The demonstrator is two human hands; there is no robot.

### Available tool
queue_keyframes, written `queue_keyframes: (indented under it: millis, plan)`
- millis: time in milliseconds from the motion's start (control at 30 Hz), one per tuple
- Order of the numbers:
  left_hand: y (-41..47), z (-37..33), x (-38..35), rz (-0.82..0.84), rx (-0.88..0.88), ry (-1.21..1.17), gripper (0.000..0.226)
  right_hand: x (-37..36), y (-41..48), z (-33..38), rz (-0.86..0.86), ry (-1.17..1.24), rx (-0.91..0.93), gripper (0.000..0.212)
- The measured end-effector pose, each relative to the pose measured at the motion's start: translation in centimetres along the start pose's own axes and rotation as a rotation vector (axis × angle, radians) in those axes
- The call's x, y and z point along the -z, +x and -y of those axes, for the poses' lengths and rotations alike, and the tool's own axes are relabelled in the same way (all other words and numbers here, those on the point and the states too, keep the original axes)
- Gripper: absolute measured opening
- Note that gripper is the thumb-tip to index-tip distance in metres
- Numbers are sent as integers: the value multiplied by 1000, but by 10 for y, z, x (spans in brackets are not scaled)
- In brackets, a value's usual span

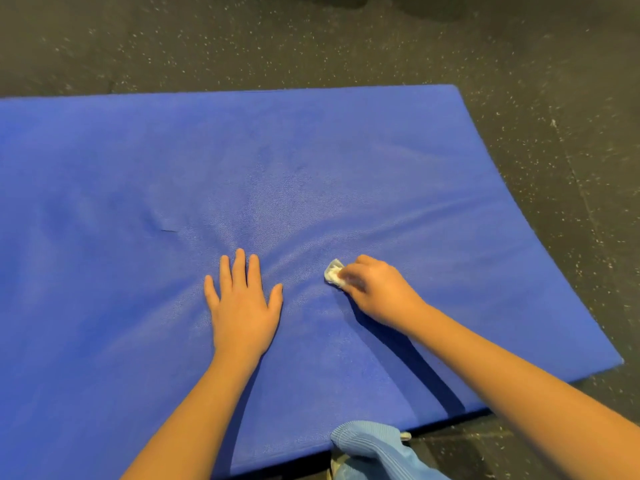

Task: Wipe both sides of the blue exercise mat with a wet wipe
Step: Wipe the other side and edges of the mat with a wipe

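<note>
Head cam: blue mat (311, 161) flat on the floor (242, 46), left hand (242, 306) spread pinning it, right hand (377, 289) pinching the balled-up wipe (333, 271) mid-mat. Looks like the first side's underway, flip not done yet.

- The mat (311, 161) lay on the floor (311, 46), which showed at 12 and 3 o'clock.
- The left hand (242, 306) rested on the mat's middle.
- The right hand (377, 289) lay at its 3 o'clock, atop the wet wipe (333, 273).
- A clothed knee (374, 448) overlapped the mat's 6 o'clock edge.
</note>
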State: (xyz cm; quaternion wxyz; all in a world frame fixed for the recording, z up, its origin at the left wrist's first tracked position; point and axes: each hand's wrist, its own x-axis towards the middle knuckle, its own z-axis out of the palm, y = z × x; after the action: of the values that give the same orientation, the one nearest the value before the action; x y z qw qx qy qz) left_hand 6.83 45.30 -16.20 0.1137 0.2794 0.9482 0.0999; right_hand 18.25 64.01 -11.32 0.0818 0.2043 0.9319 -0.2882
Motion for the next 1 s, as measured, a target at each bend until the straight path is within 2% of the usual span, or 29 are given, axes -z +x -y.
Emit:
queue_keyframes:
  millis: [100, 133, 167, 233, 300, 367, 400, 467, 533, 600, 667, 767, 833, 933, 1000]
  plan:
    - [0, 0, -1, 6, -4, -1, 79, 20, 21, -7, 3, 545, -284, 9]
    - [0, 0, 0, 12, -1, -1, 80, 24, 27, -11, -9, 636, -371, 9]
    - [0, 0, 0, 16, 2, 0, 80, 23, 33, -14, -5, 599, -424, 12]
    - [1, 1, 2, 31, 6, 9, 78, 15, 40, -17, -42, 332, -425, 12]
    - [5, 1, 4, 67, 9, 35, 71, 6, 44, -15, -207, -28, -305, 9]
    - [11, 0, 6, 59, 3, 42, 60, -2, 44, -13, -343, -169, -109, 8]
    - [17, 0, 9, 26, -6, 23, 55, -5, 42, -11, -358, -158, -26, 10]
    - [31, -1, 12, -44, -42, -23, 51, -13, 34, -9, -281, -132, 117, 8]
    - [50, -2, 10, -73, -95, -31, 49, -15, 21, -11, -162, -123, 188, 24]
    - [65, -3, 5, -66, -139, -35, 53, -4, 23, -22, -126, -133, 199, 30]
    - [70, -4, -3, -64, -147, -21, 57, 11, 37, -36, -151, -161, 110, 35]
    - [67, -3, -10, -89, -141, -7, 60, 10, 50, -40, -228, -163, -9, 27]
    - [67, -4, -9, -98, -147, 1, 61, -8, 43, -22, -222, -129, 91, 26]
    - [68, -4, -9, -98, -146, 6, 61, -17, 35, -12, -117, -116, 260, 30]
    - [68, -4, -10, -94, -146, 7, 61, -10, 51, -19, -126, -191, 244, 16]
